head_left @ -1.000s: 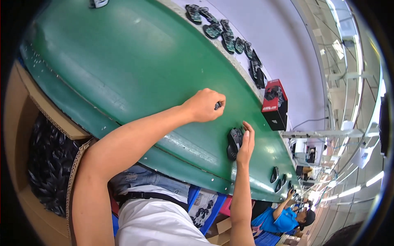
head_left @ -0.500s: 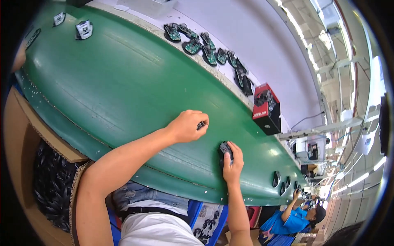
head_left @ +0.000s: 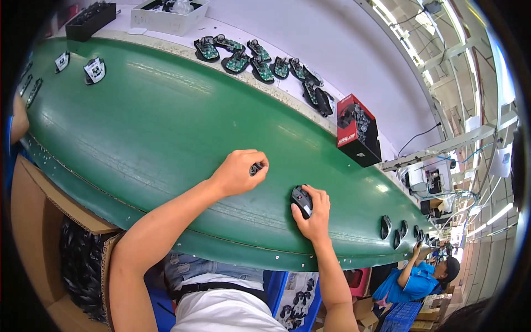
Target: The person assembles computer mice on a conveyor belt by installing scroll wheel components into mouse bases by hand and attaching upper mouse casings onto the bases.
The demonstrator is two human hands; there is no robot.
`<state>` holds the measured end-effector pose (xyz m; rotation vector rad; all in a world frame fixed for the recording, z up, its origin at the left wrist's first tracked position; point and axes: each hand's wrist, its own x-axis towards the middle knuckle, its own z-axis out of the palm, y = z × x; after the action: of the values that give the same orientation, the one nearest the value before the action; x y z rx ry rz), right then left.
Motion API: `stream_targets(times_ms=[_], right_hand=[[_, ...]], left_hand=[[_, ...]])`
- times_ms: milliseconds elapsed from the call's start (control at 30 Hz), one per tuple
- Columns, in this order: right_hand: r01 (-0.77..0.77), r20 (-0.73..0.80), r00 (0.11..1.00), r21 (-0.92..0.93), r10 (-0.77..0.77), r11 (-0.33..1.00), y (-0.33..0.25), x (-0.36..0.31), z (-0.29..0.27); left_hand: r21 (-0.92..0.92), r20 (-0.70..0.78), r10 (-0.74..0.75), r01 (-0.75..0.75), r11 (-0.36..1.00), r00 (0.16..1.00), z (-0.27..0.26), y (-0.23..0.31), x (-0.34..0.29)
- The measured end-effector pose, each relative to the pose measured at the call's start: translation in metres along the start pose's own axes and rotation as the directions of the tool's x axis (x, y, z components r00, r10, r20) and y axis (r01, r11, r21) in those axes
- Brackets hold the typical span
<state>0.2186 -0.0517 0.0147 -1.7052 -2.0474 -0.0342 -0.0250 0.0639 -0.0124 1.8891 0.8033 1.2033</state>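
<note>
My left hand (head_left: 242, 172) is closed in a loose fist above the green conveyor belt (head_left: 160, 127). Small dark parts (head_left: 255, 169) show between its curled fingers; their exact kind is too small to make out. To the right, my right hand (head_left: 314, 211) grips a black computer mouse (head_left: 301, 202) from its right side, with the thumb at its near end and the fingers along the far side. The mouse is at the belt surface with its upper face showing.
Mouse bases with green circuit boards (head_left: 235, 62) line the far ledge beside a red-black box (head_left: 358, 133) of small parts. Several mice (head_left: 386, 227) sit on the belt at right, near a co-worker in blue (head_left: 412, 282). A cardboard box (head_left: 83, 193) of black parts stands at lower left.
The view has shifted, showing more of the far ledge. The mouse under my right hand has turned, so more of its upper face shows. My left hand stays closed.
</note>
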Motion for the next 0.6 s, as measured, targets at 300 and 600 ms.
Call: stream_targets(times_ms=[300, 600], right_hand=[[0.004, -0.049, 0.999, 0.159, 0.004, 0.987, 0.011, -0.009, 0.007], [-0.012, -0.086, 0.996, 0.119, 0.022, 0.993, 0.012, -0.014, 0.009]], left_hand=[[0.02, -0.007, 0.045, -0.045, 0.999, 0.999, 0.001, -0.006, -0.006], [0.006, 0.012, 0.079, -0.079, 0.997, 0.997, 0.001, -0.005, -0.006]])
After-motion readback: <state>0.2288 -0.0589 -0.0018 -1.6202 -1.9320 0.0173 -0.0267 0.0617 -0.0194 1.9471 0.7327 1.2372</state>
